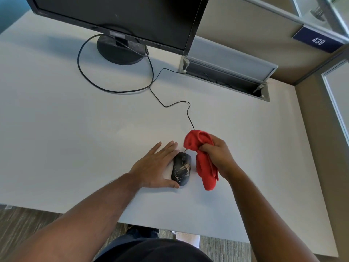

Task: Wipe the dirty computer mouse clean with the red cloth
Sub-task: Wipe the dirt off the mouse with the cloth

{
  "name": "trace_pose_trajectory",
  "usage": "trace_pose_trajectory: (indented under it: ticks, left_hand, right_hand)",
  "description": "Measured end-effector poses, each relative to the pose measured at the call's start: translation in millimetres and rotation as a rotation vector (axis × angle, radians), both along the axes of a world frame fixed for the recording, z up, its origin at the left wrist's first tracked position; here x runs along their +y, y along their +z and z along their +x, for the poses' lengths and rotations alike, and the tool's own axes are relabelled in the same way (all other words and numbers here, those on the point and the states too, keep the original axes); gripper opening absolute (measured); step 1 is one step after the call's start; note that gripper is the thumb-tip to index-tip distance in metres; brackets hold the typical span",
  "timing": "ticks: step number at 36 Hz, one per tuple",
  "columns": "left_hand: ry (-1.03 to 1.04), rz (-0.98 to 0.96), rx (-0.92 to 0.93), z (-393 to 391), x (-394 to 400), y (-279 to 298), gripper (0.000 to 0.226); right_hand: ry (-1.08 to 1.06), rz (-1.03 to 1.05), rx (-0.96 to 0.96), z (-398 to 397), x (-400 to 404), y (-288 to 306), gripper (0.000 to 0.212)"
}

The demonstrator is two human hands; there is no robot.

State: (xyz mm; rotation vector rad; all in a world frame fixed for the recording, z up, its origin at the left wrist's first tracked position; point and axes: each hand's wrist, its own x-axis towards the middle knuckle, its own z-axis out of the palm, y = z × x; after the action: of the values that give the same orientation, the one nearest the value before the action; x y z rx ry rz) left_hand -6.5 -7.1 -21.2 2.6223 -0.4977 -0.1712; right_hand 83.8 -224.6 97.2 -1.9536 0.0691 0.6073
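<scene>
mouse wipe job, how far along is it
Done: the right hand has the red cloth bunched and ready, and the left hand lies flat against the mouse, steadying it. In hand: the cloth sits just beside the mouse, apparently not on it. Left: all the wiping, since tan grime covers its top.

White desk [56, 120]: black mouse [181, 168], monitor stand [120, 50], cables [117, 90].

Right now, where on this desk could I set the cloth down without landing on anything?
Bare desk lies left of the left hand, below the looped cable. Another free patch is right of the right hand, below the cable hatch. It is crowded around the mouse, the red cloth and the mouse cord.
</scene>
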Motion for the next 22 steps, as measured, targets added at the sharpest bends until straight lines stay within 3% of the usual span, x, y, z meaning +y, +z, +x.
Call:
trace_pose_trajectory:
  ticks: [3,6,11,16,19,22]
  left_hand:
    - [0.002,0.006,0.003,-0.2,-0.2,0.9,0.125]
    - [0.002,0.001,0.006,-0.4,0.0,1.8,0.127]
    - [0.005,0.004,0.028,-0.2,-0.7,3.2,0.126]
    - [0.002,0.015,0.036,0.0,-0.4,5.4,0.127]
    - [0.004,0.002,0.031,-0.3,-0.5,5.9,0.127]
    - [0.006,-0.004,0.021,-0.2,0.0,5.9,0.126]
  right_hand:
    - [-0.081,0.027,0.074,-0.9,-9.8,-6.6,0.024]
    - [0.039,0.023,0.098,-8.1,-12.5,-15.4,0.017]
    - [0.318,-0.288,-0.047,-5.7,-18.7,-21.3,0.017]
    - [0.303,-0.500,-0.099,5.8,-32.3,-17.8,0.010]
    - [0.159,-0.417,-0.126,6.6,-34.6,-16.5,0.008]
    - [-0.014,-0.176,-0.038,2.3,-28.9,-16.9,0.014]
